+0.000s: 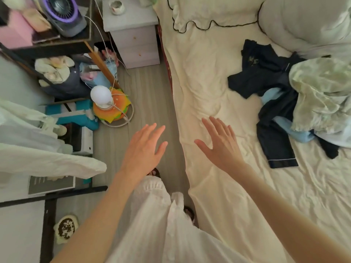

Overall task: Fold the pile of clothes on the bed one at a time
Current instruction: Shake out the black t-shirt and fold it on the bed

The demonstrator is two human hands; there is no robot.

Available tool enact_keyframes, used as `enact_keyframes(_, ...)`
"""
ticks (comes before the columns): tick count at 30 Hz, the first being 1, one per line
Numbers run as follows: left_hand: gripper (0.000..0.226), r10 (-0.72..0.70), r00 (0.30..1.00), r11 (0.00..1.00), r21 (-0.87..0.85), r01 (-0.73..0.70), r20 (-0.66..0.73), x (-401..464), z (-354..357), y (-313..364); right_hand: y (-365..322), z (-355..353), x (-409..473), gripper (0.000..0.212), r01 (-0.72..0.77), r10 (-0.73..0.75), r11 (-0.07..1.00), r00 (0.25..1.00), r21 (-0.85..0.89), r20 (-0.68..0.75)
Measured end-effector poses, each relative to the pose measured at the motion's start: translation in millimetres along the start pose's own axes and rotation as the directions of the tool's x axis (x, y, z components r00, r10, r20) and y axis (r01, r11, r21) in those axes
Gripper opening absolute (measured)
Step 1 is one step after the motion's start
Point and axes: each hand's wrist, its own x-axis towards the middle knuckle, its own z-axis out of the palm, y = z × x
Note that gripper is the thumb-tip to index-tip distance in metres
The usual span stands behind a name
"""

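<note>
Pile of clothes point(281, 103) unfolded on the bed point(209, 76) at right (navy and pale blue pieces tangled), well apart from both hands, right hand point(220, 147) above the sheet edge, fingers straight and spread, left hand point(144, 149) over the floor point(150, 95), fingers straight, holding nothing

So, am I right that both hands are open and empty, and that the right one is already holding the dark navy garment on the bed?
Not quite. In the head view both hands are open and empty, but the right hand hovers over bare cream sheet, apart from the dark navy garment, which lies untouched further across the bed. The left hand is out over the floor.
</note>
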Motion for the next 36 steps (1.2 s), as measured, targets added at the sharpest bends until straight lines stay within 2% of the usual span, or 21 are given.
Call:
enact_keyframes(4, 0.053, 0.047, 0.998, 0.999, 0.011, -0.047, 0.038, 68.8, -14.5, -34.2, -10.5, 3.7, 67.2, 0.066, -0.039, 0.039, 0.999, 0.999, -0.015, -0.028)
enact_keyframes(10, 0.053, 0.156, 0.982, 0.987, 0.015, -0.158, 0.105, 196.4, -53.9, -85.1, -26.8, 2.2, 173.9, 0.067, -0.206, 0.208, 0.978, 0.977, 0.038, -0.042)
enact_keyframes(16, 0.052, 0.284, 0.944, 0.955, 0.038, -0.294, 0.170, 317.3, -70.2, -88.5, -13.4, -2.6, 249.0, 0.065, -0.340, 0.348, 0.935, 0.935, 0.104, -0.072)
enact_keyframes(21, 0.052, 0.356, 0.884, 0.925, 0.019, -0.379, 0.304, 403.5, -28.7, -62.2, 57.2, 9.1, 296.9, 0.065, -0.496, 0.504, 0.858, 0.863, 0.133, -0.040)
enact_keyframes(24, 0.054, 0.332, 0.861, 0.939, -0.050, -0.340, 0.384, 465.3, 13.4, -41.8, 117.7, 24.7, 337.1, 0.064, -0.576, 0.579, 0.807, 0.815, 0.132, 0.014)
enact_keyframes(27, 0.055, 0.332, 0.862, 0.941, -0.067, -0.332, 0.383, 526.3, 57.8, -17.9, 179.4, 40.0, 375.6, 0.062, -0.633, 0.634, 0.761, 0.772, 0.140, 0.046)
enact_keyframes(31, 0.055, 0.379, 0.821, 0.900, 0.036, -0.434, 0.428, 596.6, 123.9, 2.0, 256.5, 57.6, 427.6, 0.059, -0.679, 0.677, 0.731, 0.734, 0.062, 0.061)
enact_keyframes(34, 0.059, 0.378, 0.799, 0.865, 0.128, -0.485, 0.468, 632.9, 165.3, -0.4, 297.7, 66.2, 461.1, 0.054, -0.667, 0.667, 0.744, 0.745, 0.045, 0.013)
enact_keyframes(36, 0.070, 0.339, 0.791, 0.853, 0.189, -0.487, 0.509, 653.4, 192.9, -8.5, 323.1, 75.2, 483.6, 0.052, -0.651, 0.652, 0.758, 0.756, 0.042, -0.049)
